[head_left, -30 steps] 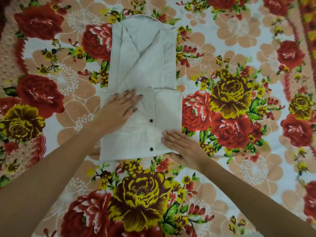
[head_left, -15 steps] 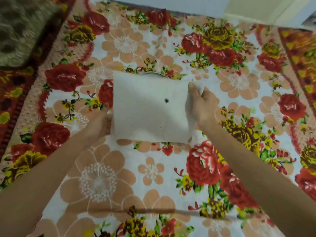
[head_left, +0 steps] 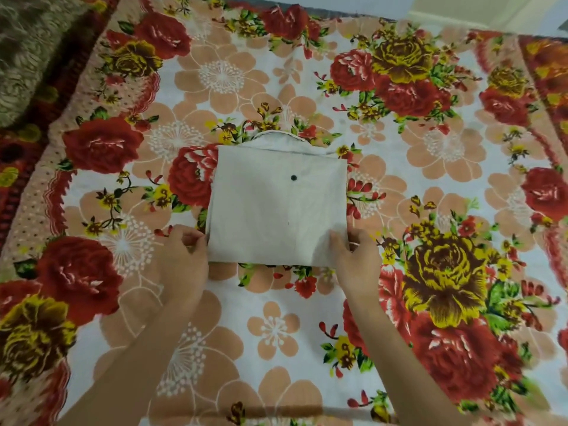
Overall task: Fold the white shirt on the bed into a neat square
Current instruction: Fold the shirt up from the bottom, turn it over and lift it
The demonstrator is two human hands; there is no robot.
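Observation:
The white shirt [head_left: 276, 207] lies on the bed as a roughly square folded bundle, with one dark button showing on top and the collar curve sticking out at its far edge. My left hand [head_left: 184, 256] pinches the near left corner of the bundle. My right hand [head_left: 356, 259] pinches the near right corner, thumb on top of the cloth. Both forearms reach in from the bottom of the view.
The bed is covered by a floral sheet [head_left: 276, 333] with red, yellow and peach flowers. A brownish fuzzy blanket or pillow [head_left: 27, 53] sits at the far left corner. A pale wall [head_left: 491, 10] runs behind the bed's far edge.
The shirt's lower half was folded up over the upper half, turning a long rectangle into a square. My hands then slid from its sides to its near corners.

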